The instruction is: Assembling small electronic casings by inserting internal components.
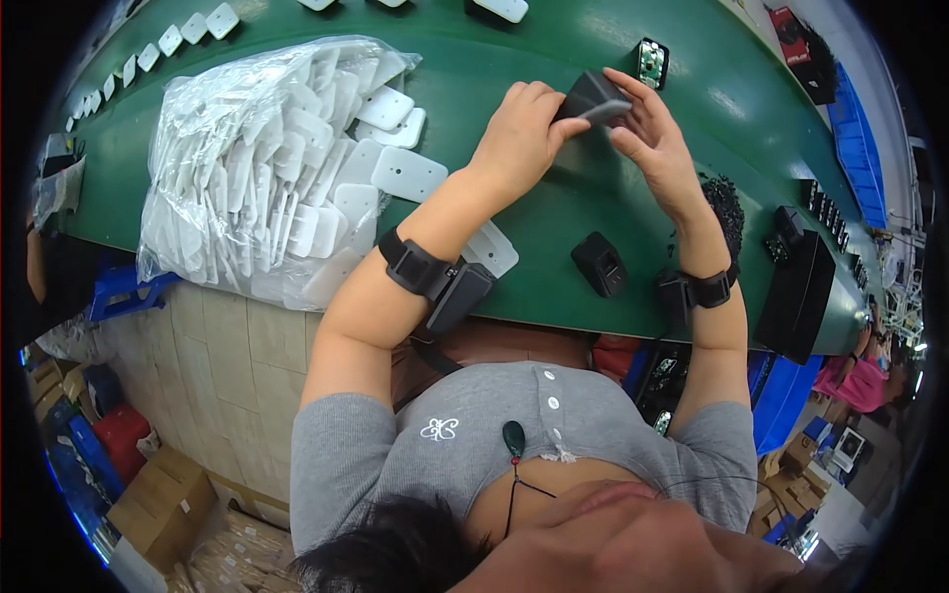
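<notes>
Over the green table, a black plastic housing (590, 92) is tilted between both hands. My left hand (522, 133) grips its left side, the thumb along the lower edge. My right hand (654, 143) has its fingertips at the housing's right edge, fingers curled around that side. A flat dark grey face of the housing is turned toward me; its inside is hidden. Nearer to me, a second black housing (599, 265) with socket-like openings lies on the table. Beyond my right hand stands an open black housing with a green circuit board (651, 63).
Left of my left arm lies a clear plastic bag (237, 168) full of white plates, with loose white plates (409, 174) spilling beside it. More white plates line the far left edge. Right of my right wrist are a heap of small black parts (725, 203) and a black box (797, 296).
</notes>
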Demonstrator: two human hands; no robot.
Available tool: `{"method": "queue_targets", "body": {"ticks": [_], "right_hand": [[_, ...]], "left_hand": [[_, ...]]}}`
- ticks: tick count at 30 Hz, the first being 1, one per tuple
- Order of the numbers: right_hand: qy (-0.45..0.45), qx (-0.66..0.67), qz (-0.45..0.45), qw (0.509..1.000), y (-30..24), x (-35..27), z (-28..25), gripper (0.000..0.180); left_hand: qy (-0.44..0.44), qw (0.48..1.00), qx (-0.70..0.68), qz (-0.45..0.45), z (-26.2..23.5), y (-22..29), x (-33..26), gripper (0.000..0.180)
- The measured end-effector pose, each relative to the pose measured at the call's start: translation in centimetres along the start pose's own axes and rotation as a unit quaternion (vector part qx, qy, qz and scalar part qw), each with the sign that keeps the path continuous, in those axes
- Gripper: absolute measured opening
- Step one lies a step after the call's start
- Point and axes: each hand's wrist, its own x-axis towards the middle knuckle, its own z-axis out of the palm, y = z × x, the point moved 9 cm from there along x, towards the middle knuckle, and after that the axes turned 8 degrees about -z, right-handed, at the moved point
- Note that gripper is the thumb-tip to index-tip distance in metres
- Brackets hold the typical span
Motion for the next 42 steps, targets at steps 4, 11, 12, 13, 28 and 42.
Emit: {"method": "queue_targets", "body": {"ticks": [4,11,12,13,28,42], "right_hand": [[0.037,0.143,0.021,0.989,2.1,1.6,1.0,0.054],[-0.007,-0.064,-0.064,0.996,2.5,9.2,-1.0,0.042],[-0.041,-0.121,-0.054,0.99,3.1,10.6,-1.1,0.042],[-0.076,-0.178,-0.042,0.98,3.9,11.7,-1.3,0.041],[-0.01,-0.543,-0.301,0.784,-6.8,10.0,3.8,0.037],[-0.261,-0.442,-0.28,0.811,-5.9,2.3,22.5,0.039]], "left_hand": [[-0.005,0.995,-0.063,-0.072,0.2,-2.0,0.8,0.031],[0.068,0.956,-0.191,-0.212,-0.7,-3.5,0.0,0.039],[0.081,0.972,-0.149,-0.16,-0.8,-2.8,-0.1,0.043],[0.082,0.972,-0.149,-0.162,-0.7,-2.7,-0.3,0.043],[0.024,0.995,-0.059,-0.076,1.0,-0.3,-1.0,0.033],[0.05,0.998,0.03,-0.017,-0.1,-1.2,-2.0,0.034]]}}
